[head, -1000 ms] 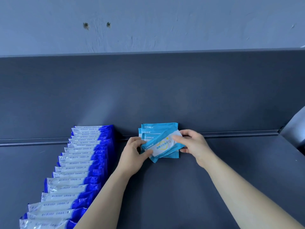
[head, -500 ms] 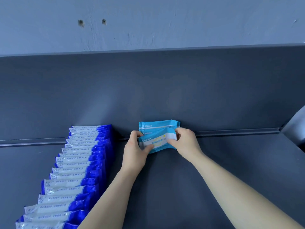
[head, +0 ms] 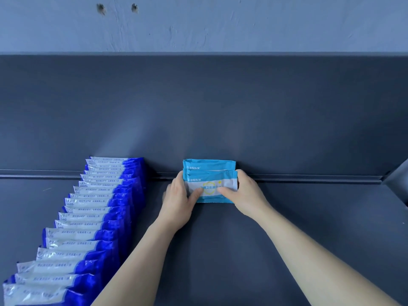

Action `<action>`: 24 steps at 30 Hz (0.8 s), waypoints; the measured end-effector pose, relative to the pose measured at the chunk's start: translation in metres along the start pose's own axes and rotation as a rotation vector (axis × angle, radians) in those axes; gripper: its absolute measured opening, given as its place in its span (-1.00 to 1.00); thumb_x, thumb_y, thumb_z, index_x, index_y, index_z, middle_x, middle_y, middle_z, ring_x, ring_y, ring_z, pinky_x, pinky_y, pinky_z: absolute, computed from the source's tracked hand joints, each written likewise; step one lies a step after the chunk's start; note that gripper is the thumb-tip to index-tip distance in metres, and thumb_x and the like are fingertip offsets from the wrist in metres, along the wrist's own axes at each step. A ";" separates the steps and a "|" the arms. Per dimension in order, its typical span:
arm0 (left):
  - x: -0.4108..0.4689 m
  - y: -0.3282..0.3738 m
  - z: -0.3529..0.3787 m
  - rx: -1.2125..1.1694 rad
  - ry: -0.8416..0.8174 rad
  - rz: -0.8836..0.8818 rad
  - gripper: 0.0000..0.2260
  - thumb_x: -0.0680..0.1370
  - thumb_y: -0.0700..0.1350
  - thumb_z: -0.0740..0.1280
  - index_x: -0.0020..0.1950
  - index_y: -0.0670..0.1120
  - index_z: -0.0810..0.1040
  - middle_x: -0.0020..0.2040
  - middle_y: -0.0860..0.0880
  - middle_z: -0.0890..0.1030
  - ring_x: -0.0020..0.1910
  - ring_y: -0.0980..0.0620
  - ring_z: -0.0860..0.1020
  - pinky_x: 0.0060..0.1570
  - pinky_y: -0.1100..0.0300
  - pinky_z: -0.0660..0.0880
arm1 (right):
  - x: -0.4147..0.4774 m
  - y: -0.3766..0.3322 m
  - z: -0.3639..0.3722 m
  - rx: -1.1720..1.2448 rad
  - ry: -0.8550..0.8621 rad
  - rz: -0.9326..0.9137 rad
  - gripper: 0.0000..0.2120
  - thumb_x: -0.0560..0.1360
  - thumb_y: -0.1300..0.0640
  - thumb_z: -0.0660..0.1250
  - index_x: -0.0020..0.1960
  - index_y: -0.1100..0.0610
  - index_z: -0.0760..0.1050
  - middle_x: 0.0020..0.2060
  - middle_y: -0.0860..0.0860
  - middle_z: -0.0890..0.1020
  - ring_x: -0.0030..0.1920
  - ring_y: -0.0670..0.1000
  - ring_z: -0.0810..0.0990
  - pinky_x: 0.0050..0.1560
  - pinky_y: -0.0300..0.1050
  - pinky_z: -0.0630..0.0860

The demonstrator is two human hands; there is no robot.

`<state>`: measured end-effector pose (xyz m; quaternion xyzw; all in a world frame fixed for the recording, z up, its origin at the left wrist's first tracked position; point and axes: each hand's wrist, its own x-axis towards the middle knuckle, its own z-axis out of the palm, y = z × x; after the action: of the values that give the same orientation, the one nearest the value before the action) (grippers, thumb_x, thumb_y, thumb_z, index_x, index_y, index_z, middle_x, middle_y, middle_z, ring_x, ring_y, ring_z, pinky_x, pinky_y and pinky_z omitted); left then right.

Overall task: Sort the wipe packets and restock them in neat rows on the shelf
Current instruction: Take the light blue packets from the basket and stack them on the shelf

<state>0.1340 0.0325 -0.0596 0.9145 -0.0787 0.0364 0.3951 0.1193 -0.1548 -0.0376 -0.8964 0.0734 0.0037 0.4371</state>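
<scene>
Teal film, item one: the front teal packet (head: 209, 181) stands on its long edge on the dark grey shelf deck (head: 242, 250), with its white label panel facing me. It sits close to the back rail (head: 309, 179), roughly mid-width of the deck.

Item two: the rear teal packet (head: 208, 164) is directly behind the first and touching it. Its top strip shows above the front one and leans against the grey back panel (head: 220, 107). I cannot tell whether more packets are sandwiched between them.

Item three: the left hand (head: 178, 204) clamps the left end of the front teal packet, thumb laid across the label face and fingers wrapped behind the edge.

Item four: the right hand (head: 248, 195) clamps the right end of the same packet in the same way, thumb on the face and fingers curled round the side seam.

Item five: a row of royal-blue and silver packets (head: 88, 217) lies well to the left of the teal pair and apart from it. They are shingled one over the next in a single line from the back rail to the lower left corner of my view.

Item six: a pale blue wall (head: 220, 25) rises above the back panel, scuffed, with two small dark holes (head: 100, 8) near its upper left
</scene>
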 end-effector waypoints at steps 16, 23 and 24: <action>-0.022 0.035 -0.002 0.376 0.245 0.301 -0.48 0.42 -0.10 0.46 0.32 -0.25 0.46 0.19 -0.17 0.56 0.14 -0.23 0.53 0.15 -0.05 0.47 | -0.065 -0.008 -0.019 -0.386 0.255 -0.066 -0.49 0.55 -0.06 0.29 0.44 0.06 0.32 0.40 -0.08 0.40 0.40 -0.03 0.34 0.30 -0.13 0.33; -0.089 0.060 -0.003 0.328 0.026 0.733 -0.76 0.36 -0.13 0.52 -0.01 -0.14 0.65 -0.09 -0.09 0.67 -0.15 -0.18 0.62 -0.10 0.00 0.54 | -0.197 -0.024 -0.015 -0.589 0.536 0.105 -0.54 0.60 -0.04 0.19 0.45 0.10 0.34 0.42 -0.02 0.40 0.41 -0.02 0.35 0.35 -0.16 0.31; -0.103 0.062 -0.001 0.319 -0.012 0.779 -0.77 0.36 -0.12 0.52 -0.02 -0.13 0.66 -0.11 -0.09 0.68 -0.16 -0.18 0.62 -0.10 -0.01 0.54 | -0.221 -0.024 -0.013 -0.603 0.565 0.150 -0.55 0.60 -0.03 0.20 0.44 0.12 0.36 0.41 -0.01 0.42 0.40 0.00 0.37 0.35 -0.14 0.32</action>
<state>0.0221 0.0033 -0.0271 0.8663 -0.4142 0.1897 0.2048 -0.0971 -0.1216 0.0049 -0.9422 0.2510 -0.1891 0.1164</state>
